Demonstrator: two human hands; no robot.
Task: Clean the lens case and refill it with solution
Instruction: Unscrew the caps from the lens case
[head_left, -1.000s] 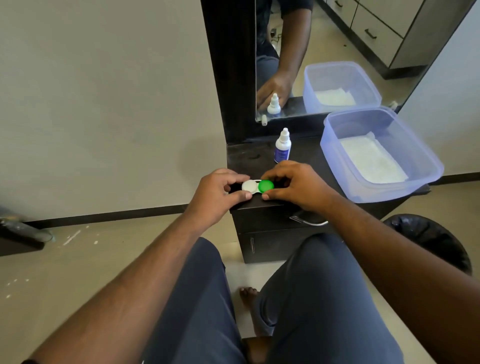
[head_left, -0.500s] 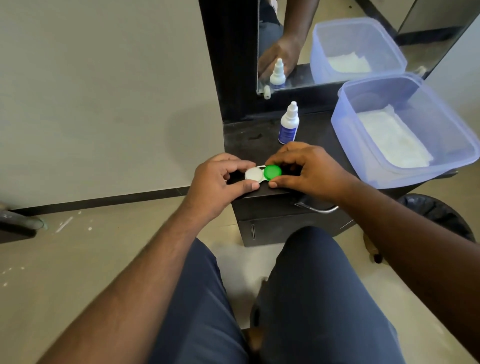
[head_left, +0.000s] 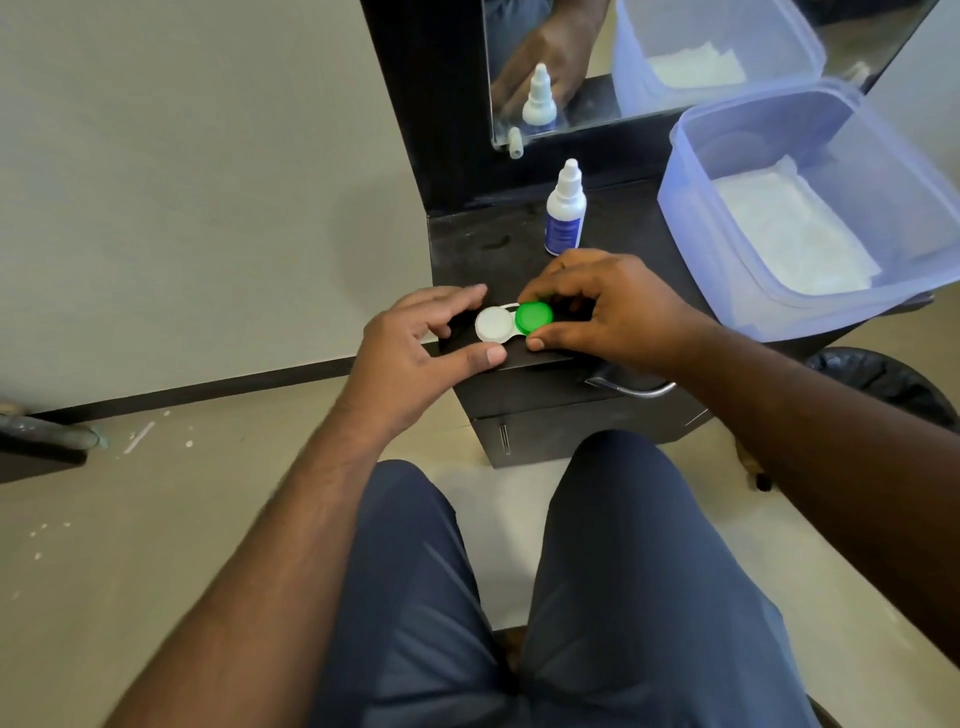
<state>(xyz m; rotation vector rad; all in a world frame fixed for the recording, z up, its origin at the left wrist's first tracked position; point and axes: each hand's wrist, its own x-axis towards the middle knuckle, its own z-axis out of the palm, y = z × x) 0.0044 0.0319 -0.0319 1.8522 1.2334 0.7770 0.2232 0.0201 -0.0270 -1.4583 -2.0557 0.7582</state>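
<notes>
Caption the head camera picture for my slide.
Right hand pinches the lens case's green cap; left hand steadies it.

Lens case (head_left: 511, 323): white body, one white cap (head_left: 492, 323), one bright green cap (head_left: 534, 317). Solution bottle (head_left: 565, 210): white with dark blue label. Cabinet top (head_left: 483, 260): black. Tub (head_left: 727, 270): translucent pale blue, holding a white tissue (head_left: 789, 239). Trousers (head_left: 415, 597): plain slate blue. Wall (head_left: 182, 182): plain grey-beige.

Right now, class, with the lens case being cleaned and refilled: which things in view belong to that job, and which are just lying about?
Belonging to the job:
lens case, with white cap and green cap
solution bottle
left hand and right hand at the case

Just lying about:
plastic tub with white paper inside
mirror
drawer handle
</notes>
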